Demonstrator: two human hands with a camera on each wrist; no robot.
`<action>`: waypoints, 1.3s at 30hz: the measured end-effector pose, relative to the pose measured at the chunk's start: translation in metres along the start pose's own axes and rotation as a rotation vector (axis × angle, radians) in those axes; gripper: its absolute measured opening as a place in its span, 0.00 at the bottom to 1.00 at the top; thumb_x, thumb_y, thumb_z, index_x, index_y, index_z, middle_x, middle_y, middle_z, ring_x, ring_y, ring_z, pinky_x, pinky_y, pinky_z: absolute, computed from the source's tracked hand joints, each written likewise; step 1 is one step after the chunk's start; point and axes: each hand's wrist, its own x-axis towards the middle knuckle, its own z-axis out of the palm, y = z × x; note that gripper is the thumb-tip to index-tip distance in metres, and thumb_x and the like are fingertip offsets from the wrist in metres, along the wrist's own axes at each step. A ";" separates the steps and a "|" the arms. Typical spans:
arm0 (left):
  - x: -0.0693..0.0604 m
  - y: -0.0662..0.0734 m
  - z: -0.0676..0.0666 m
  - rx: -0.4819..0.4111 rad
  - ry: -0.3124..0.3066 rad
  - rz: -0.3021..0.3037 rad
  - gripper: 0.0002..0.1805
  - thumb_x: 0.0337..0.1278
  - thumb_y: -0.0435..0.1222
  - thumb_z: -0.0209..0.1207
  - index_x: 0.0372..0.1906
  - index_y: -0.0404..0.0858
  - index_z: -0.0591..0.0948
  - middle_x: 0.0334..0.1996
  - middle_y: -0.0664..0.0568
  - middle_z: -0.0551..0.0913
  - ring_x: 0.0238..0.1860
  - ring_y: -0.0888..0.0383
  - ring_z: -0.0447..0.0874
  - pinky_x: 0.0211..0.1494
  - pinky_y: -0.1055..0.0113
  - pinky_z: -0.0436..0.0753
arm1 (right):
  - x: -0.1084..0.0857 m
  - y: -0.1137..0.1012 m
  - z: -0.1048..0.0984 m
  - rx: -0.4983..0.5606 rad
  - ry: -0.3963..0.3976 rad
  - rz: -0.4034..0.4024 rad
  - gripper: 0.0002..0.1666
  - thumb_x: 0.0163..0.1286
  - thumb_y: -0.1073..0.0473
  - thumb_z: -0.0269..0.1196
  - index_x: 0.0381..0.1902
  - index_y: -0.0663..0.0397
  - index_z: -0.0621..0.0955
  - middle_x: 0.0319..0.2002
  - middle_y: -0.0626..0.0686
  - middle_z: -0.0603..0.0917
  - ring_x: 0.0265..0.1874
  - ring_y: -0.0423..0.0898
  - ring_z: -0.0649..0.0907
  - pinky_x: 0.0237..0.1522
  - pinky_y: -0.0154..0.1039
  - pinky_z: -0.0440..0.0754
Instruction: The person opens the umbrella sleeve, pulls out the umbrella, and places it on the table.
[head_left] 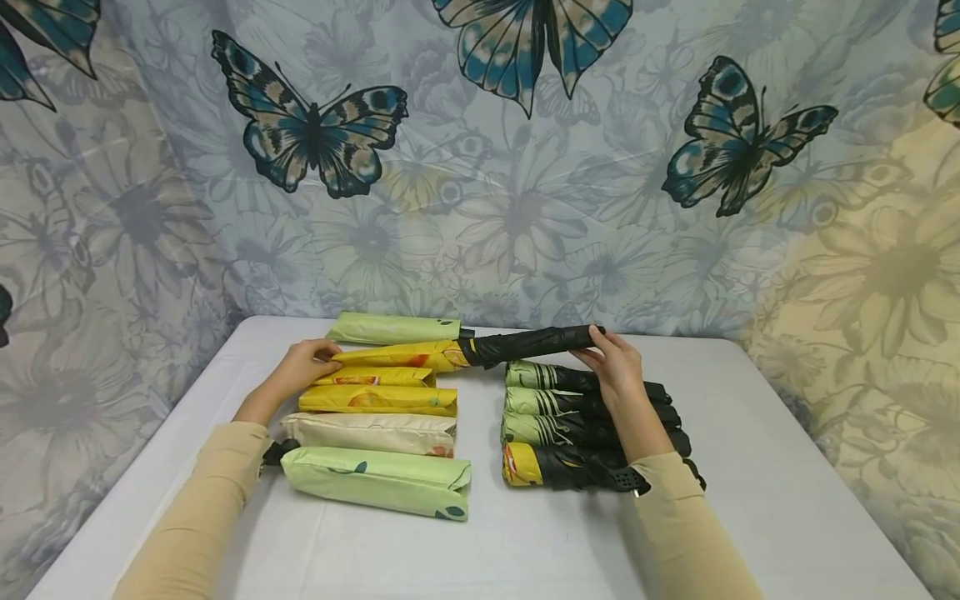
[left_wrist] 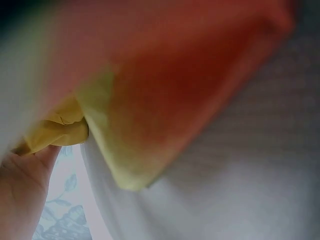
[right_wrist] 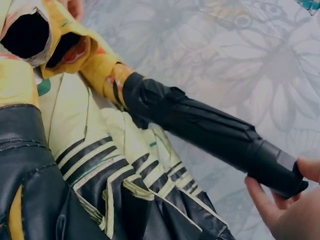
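Observation:
A folded black umbrella (head_left: 532,343) reaches into a yellow printed sleeve (head_left: 405,356), held up slightly tilted above the table. My left hand (head_left: 303,364) pinches the sleeve's far left end. In the left wrist view, that hand (left_wrist: 25,187) holds bunched yellow fabric (left_wrist: 62,130), beside blurred red-and-yellow cloth. My right hand (head_left: 617,367) grips the black end of the umbrella, thumb and fingers on opposite sides in the right wrist view. Beneath the sleeve lie two more yellow sleeves (head_left: 378,400), a cream sleeve (head_left: 371,433) and a light green sleeve (head_left: 375,481).
Under my right forearm lie several rolled umbrellas, green-and-black ones (head_left: 536,402) and a yellow-and-black one (head_left: 555,465) nearest. Another light green sleeve (head_left: 397,328) with a black end lies at the back. A butterfly-print cloth (head_left: 517,208) hangs behind the white table (head_left: 525,550).

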 end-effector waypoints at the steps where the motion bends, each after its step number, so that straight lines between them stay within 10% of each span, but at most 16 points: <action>1: 0.000 -0.001 0.000 0.001 -0.001 0.006 0.14 0.65 0.34 0.59 0.51 0.30 0.80 0.48 0.33 0.82 0.51 0.37 0.81 0.51 0.49 0.84 | 0.000 0.000 0.000 0.011 0.001 -0.005 0.44 0.74 0.57 0.55 0.78 0.57 0.46 0.78 0.55 0.46 0.38 0.39 0.84 0.60 0.35 0.80; 18: -0.003 0.004 -0.002 0.005 0.001 0.016 0.15 0.64 0.33 0.59 0.51 0.28 0.80 0.48 0.32 0.82 0.51 0.36 0.81 0.51 0.48 0.84 | -0.002 -0.031 -0.022 0.185 0.109 -0.040 0.44 0.73 0.58 0.55 0.78 0.52 0.46 0.77 0.51 0.51 0.45 0.44 0.79 0.58 0.36 0.81; 33: 0.002 -0.003 0.002 0.004 -0.006 -0.012 0.15 0.65 0.34 0.59 0.52 0.29 0.79 0.49 0.33 0.82 0.51 0.37 0.81 0.52 0.48 0.83 | 0.010 -0.028 -0.056 0.058 0.172 -0.019 0.41 0.74 0.57 0.54 0.78 0.53 0.48 0.78 0.51 0.51 0.43 0.41 0.80 0.59 0.36 0.81; 39: 0.002 -0.004 0.002 0.005 0.000 -0.007 0.15 0.65 0.34 0.60 0.52 0.29 0.79 0.49 0.33 0.82 0.51 0.37 0.82 0.52 0.48 0.84 | 0.014 -0.024 -0.066 0.000 0.151 -0.010 0.35 0.73 0.61 0.56 0.73 0.64 0.59 0.48 0.51 0.80 0.27 0.39 0.87 0.42 0.35 0.88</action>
